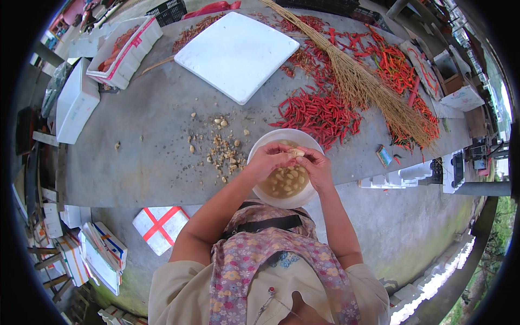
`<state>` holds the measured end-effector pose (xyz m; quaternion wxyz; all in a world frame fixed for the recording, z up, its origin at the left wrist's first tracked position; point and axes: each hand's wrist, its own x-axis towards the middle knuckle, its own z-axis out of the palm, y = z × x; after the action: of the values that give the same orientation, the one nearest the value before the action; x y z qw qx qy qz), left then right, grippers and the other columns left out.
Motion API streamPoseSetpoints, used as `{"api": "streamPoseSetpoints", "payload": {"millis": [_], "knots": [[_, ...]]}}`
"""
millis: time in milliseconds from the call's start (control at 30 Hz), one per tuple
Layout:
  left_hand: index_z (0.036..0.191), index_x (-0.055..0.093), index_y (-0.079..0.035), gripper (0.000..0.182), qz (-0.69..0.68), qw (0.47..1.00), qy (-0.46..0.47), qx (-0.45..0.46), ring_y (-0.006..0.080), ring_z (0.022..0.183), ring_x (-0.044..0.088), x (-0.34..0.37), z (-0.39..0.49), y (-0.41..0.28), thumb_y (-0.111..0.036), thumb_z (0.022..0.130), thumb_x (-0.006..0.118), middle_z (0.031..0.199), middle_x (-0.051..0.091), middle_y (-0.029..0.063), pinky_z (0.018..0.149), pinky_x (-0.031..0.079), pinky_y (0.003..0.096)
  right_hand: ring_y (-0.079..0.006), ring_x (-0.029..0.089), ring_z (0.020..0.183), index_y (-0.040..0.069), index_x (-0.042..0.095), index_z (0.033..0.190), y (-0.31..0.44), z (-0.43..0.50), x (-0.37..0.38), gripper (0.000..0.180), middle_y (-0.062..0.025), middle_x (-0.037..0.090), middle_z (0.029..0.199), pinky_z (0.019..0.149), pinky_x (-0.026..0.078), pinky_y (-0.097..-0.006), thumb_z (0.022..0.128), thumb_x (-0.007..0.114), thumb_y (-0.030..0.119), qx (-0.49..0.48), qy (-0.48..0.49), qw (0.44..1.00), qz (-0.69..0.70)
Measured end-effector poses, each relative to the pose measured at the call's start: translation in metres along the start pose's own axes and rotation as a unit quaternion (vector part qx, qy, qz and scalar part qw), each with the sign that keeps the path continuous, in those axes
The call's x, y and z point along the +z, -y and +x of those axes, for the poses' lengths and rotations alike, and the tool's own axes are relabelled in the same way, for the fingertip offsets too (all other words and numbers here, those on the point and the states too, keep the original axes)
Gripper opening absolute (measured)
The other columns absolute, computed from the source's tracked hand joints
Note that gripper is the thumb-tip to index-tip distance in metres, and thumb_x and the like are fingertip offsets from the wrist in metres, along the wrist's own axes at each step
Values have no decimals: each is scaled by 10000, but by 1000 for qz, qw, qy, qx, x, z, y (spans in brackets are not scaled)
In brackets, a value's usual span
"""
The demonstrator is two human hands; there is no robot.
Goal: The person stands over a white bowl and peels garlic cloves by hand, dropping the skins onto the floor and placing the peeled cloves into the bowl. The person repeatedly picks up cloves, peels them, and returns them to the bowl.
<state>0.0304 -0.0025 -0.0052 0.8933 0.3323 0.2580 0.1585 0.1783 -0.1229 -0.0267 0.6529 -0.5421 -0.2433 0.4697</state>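
Note:
A round white plastic basin stands at the near edge of the grey table, holding cloudy water with many pale garlic cloves. Above the water, my left hand and my right hand meet at the fingertips. Between them they grip a pale piece that looks like a garlic clove. Small brownish bits and several loose cloves lie scattered on the table left of the basin. A heap of red chillies lies just beyond it.
A white foam lid lies on the far side of the table. A straw broom rests across more chillies at the right. Foam boxes stand at the left, and a small blue packet lies near the right edge.

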Motion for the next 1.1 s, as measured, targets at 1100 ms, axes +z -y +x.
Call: {"api": "streamPoseSetpoints", "payload": {"millis": [1100], "knots": [[995,583,43,132,27,999,-40,20,171,764,677,3,1,-5,-43,897,602,926,653,127,702,571,273,-148,640,943,-33,613,1134,13,1,13,313,-85,670,1044,826,533,-280,850,709,56,2,14,1000,18]]}}
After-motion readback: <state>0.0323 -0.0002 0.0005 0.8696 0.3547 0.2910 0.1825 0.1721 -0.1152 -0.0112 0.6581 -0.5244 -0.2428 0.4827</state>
